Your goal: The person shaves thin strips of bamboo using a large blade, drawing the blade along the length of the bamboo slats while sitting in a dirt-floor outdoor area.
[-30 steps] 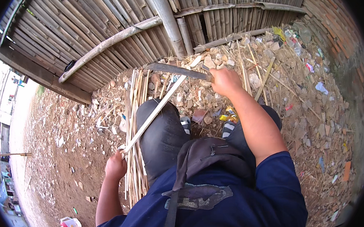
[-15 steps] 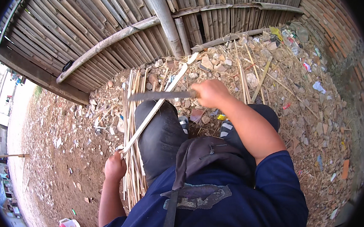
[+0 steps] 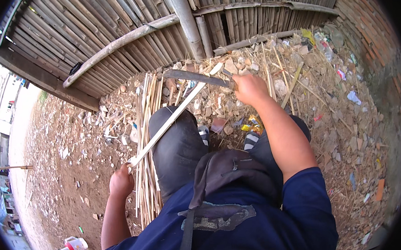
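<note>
My left hand [image 3: 121,181] grips the near end of a long pale bamboo strip [image 3: 172,120] that runs diagonally up across my left knee toward the fence. My right hand [image 3: 249,88] holds the handle of a long dark knife [image 3: 195,76], whose blade lies across the far end of the strip. I am seated, dark trousers and striped sandals below me. A bundle of thin split bamboo strips [image 3: 146,175] lies on the ground beside my left leg.
A bamboo fence [image 3: 156,30] with a thick upright pole [image 3: 186,19] stands ahead. A brick wall [image 3: 370,25] is at right. Rubble, dry sticks and litter cover the ground [image 3: 330,116]. A white and red bottle [image 3: 72,246] lies at lower left.
The knife in my right hand went down toward my knee, then back up to the far end of the strip. My left hand kept its hold on the strip.
</note>
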Motion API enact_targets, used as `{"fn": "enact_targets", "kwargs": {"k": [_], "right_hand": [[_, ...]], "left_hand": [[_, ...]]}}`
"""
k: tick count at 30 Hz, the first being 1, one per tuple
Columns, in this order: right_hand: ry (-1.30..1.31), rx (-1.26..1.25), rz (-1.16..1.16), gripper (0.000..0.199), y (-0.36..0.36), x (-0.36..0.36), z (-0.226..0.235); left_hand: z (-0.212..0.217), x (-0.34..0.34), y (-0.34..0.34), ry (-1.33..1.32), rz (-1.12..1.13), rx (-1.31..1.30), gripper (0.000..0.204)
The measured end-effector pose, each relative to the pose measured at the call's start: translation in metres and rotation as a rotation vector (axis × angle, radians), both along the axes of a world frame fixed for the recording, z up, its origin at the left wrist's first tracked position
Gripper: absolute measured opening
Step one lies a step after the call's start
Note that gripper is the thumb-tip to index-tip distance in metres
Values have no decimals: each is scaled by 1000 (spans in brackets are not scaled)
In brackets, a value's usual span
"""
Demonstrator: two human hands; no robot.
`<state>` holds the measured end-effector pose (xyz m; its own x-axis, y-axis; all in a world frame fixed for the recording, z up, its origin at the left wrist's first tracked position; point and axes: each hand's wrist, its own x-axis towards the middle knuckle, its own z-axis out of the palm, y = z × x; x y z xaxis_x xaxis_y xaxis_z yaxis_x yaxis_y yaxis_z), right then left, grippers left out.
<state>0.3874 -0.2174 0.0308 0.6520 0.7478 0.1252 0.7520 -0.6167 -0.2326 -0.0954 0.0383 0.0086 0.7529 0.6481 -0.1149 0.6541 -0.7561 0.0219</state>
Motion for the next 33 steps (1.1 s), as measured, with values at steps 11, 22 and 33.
{"fn": "enact_targets", "kwargs": {"k": [11, 22, 33], "right_hand": [[222, 135, -92, 24, 17, -13, -20], [19, -41, 400, 7, 21, -43, -6], [31, 19, 23, 23, 0, 27, -27]], "left_hand": [[-13, 3, -8, -69, 20, -153, 17], [1, 10, -9, -9, 52, -82, 16], [8, 5, 8, -31, -23, -53, 13]]}}
